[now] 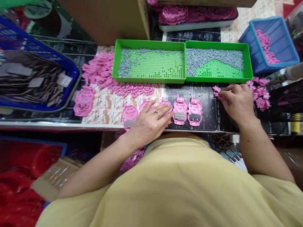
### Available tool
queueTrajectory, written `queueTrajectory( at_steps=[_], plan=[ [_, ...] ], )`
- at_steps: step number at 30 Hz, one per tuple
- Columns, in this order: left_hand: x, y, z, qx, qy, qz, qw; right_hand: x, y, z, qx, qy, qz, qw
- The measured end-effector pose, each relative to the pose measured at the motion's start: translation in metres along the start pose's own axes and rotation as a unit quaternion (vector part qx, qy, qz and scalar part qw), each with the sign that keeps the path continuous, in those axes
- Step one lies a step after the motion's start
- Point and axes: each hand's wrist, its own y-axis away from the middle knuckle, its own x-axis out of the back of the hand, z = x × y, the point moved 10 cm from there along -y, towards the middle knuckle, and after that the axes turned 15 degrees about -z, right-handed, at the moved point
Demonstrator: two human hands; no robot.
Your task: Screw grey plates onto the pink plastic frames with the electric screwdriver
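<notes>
Head view, everything referenced to the right green tray (219, 80), which sits on the desk (208, 124) full of small metal pieces (205, 56).

Right hand (238, 99): just in front of the tray, on its near side. Thumb and forefinger pinched on a small pink part (216, 89), which lies at the fingertips in front of the tray's middle. Looks like a precision pinch because the part is tiny. Matching loose pink pieces (262, 97) sit past the tray's front right corner, beside the wrist; probably put there for short reach.

Left hand (151, 121): left of the tray and nearer the body, palm down, fingers loosely spread, nothing visibly gripped. It covers part of the row of pink housings (195, 105); my read is it's steadying them, but can't tell contact pressure. The two uncovered ones nearest the fingertips are just right of them, in front of the tray's left end, hollow side up with a metal plate in each. Hollow side up likely keeps the insides accessible.

Stock: second green tray (149, 80) butts against the tray's left side, pink heap (99, 71) farther left, blue bin (252, 47) just right. Looks ringed around the work for reach.
</notes>
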Motion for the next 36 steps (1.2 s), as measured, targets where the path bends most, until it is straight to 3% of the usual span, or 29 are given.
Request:
queueTrajectory(
  at_steps=[2,4,7,9,13,16,18,21,27,29,32,36],
  plan=[
    [0.005,0.013,-0.011,0.026,0.001,0.008,1.000,0.005,-0.003,-0.007,0.021,-0.007,-0.007,1.000],
    [0.006,0.025,-0.019,0.046,0.007,0.015,0.999,0.016,-0.002,-0.013,0.033,-0.046,0.025,0.998],
    [0.002,0.038,-0.024,0.066,0.025,0.016,0.997,0.027,0.001,-0.010,-0.015,-0.165,0.072,0.983],
    [-0.001,0.042,-0.024,0.066,0.026,0.018,0.997,0.023,0.000,-0.013,-0.040,-0.211,0.058,0.975],
    [0.001,0.047,-0.019,0.049,0.008,0.043,0.998,0.015,-0.002,-0.032,-0.052,-0.097,-0.006,0.994],
    [0.002,0.047,-0.020,0.039,0.007,0.049,0.998,0.008,-0.002,-0.030,-0.072,-0.023,-0.046,0.996],
    [0.001,0.046,-0.020,0.034,0.007,0.043,0.998,0.010,-0.002,-0.030,-0.033,-0.023,-0.044,0.998],
    [0.001,0.042,-0.019,0.031,0.008,0.029,0.999,0.012,-0.002,-0.037,0.078,-0.017,-0.040,0.996],
    [-0.015,0.035,-0.013,0.029,0.041,-0.047,0.998,-0.005,0.003,-0.045,0.256,0.010,-0.090,0.962],
    [-0.020,0.034,-0.011,0.027,0.039,-0.053,0.997,0.000,0.002,-0.043,0.248,0.012,-0.069,0.966],
    [-0.025,0.034,-0.010,0.030,0.024,-0.045,0.998,0.020,0.000,-0.048,0.185,-0.004,-0.009,0.983],
    [-0.026,0.033,-0.008,0.023,0.003,-0.041,0.999,0.041,0.000,-0.097,0.168,-0.110,0.047,0.978]
  ],
)
